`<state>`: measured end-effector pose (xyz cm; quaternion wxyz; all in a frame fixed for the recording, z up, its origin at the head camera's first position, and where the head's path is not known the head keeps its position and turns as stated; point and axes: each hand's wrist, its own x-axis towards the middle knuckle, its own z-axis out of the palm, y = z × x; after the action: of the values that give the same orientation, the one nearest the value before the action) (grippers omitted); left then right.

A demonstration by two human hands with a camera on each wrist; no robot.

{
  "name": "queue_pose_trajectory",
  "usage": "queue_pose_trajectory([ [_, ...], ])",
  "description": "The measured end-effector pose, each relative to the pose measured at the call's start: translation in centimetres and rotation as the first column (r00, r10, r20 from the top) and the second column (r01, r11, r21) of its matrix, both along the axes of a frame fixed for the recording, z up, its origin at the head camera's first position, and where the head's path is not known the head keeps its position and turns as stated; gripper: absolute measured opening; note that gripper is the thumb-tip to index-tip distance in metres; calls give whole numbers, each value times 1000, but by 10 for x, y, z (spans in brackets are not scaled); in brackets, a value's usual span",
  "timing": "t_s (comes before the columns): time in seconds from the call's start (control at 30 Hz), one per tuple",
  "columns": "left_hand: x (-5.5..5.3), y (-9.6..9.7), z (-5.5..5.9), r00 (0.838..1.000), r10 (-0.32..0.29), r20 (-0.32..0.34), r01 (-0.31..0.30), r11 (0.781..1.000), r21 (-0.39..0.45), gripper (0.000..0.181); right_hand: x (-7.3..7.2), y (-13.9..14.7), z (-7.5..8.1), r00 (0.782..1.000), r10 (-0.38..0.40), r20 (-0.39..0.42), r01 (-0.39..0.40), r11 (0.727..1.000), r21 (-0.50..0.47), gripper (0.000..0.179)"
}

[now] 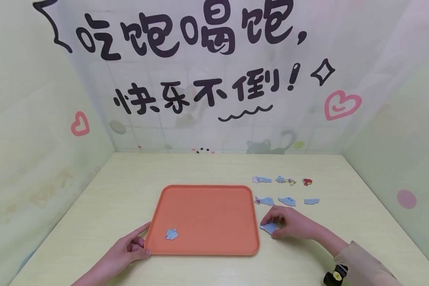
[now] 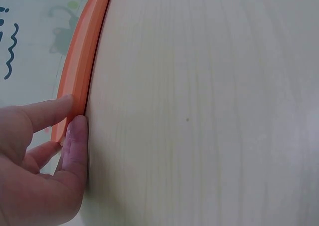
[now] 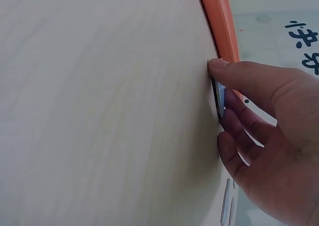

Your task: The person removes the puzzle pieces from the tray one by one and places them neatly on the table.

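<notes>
An orange tray [image 1: 207, 218] lies on the table, and a small light-blue puzzle piece [image 1: 171, 234] sits in its near left part. My left hand [image 1: 126, 248] grips the tray's near left corner; in the left wrist view the thumb and fingers pinch its rim [image 2: 82, 51]. Just off the tray's right side, my right hand [image 1: 293, 224] holds a light-blue, irregular-edged puzzle piece [image 1: 269, 227] between thumb and fingers. The right wrist view shows this piece [image 3: 221, 99] edge-on, close to the tabletop, with the fingers covering part of it.
Beyond my right hand, several puzzle pieces lie in two rows, among them a red one [image 1: 307, 182] and a plain blue strip [image 1: 312, 201]. A printed cloth [image 1: 214, 135] stands behind the pale wooden table [image 1: 136, 171], with similar walls on both sides.
</notes>
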<state>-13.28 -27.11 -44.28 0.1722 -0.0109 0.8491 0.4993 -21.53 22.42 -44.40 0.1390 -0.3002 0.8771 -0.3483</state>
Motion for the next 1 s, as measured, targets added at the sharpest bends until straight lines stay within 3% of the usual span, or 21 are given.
queue_pose_trajectory([
  [0.73,-1,1,0,1000,4,-9,-4,1000,2,87,0,2,-1,995,11,96,-4,997,-74,28],
  [1.0,0,0,-1,1000,0,-10,0,1000,3,87,0,3,-5,996,11,84,-6,998,-63,29],
])
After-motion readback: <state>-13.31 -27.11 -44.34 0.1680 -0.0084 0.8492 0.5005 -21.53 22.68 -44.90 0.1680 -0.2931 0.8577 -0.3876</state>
